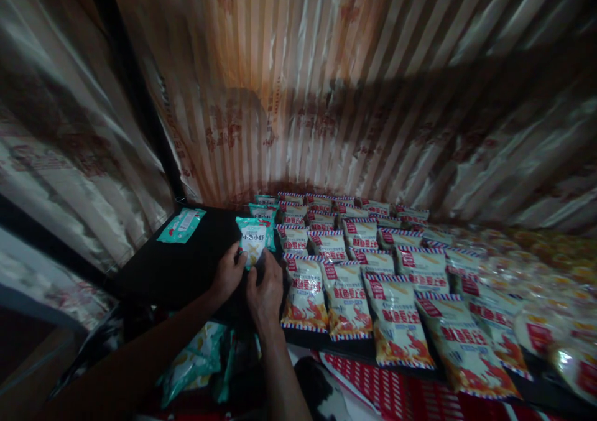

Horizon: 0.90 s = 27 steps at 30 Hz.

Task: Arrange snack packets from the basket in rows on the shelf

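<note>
Both my hands meet on a teal snack packet (252, 239) that stands on a black shelf (186, 268). My left hand (227, 274) grips its lower left edge with curled fingers. My right hand (265, 286) pinches its lower right edge. More teal packets (263, 211) stand in a row behind it. One teal packet (181, 225) lies flat at the shelf's far left.
Rows of white, red and blue snack packets (345, 296) fill the shelf to the right, with yellowish packets (550, 265) beyond them. Plastic sheeting (326, 97) hangs behind and to the left. Loose teal packets (196, 359) lie below the shelf edge beside a red-striped bag (396, 390).
</note>
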Available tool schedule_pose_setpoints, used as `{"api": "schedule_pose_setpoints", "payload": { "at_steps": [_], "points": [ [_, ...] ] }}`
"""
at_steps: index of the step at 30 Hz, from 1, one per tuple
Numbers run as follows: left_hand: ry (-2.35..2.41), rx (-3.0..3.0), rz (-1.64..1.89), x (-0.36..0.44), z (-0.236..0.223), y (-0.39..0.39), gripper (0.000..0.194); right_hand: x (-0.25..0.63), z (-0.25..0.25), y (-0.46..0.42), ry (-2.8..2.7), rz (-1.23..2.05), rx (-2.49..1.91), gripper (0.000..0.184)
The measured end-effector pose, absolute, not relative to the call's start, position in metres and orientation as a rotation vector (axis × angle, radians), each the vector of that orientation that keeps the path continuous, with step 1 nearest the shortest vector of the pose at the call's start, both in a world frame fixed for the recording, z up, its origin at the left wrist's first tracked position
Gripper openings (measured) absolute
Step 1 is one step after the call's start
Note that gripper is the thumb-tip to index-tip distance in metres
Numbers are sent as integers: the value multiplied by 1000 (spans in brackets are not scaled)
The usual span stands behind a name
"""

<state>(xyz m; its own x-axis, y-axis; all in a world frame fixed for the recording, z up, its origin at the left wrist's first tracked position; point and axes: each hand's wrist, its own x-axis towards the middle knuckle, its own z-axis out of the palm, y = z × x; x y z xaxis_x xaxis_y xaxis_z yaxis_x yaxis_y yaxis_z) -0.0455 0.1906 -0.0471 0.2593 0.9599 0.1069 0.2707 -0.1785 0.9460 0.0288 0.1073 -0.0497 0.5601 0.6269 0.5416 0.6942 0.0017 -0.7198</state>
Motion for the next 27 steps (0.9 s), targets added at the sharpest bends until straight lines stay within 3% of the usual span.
{"api": "schedule_pose_setpoints", "payload": {
  "at_steps": [21, 27],
  "points": [
    [1124, 1892, 1004, -41, -62, 189, 57, 27, -53, 120, -1041, -109, -1817, 47],
    [1107, 1962, 958, -40, -60, 189, 54, 26, -55, 120, -1026, -105, -1834, 46]
  ]
}}
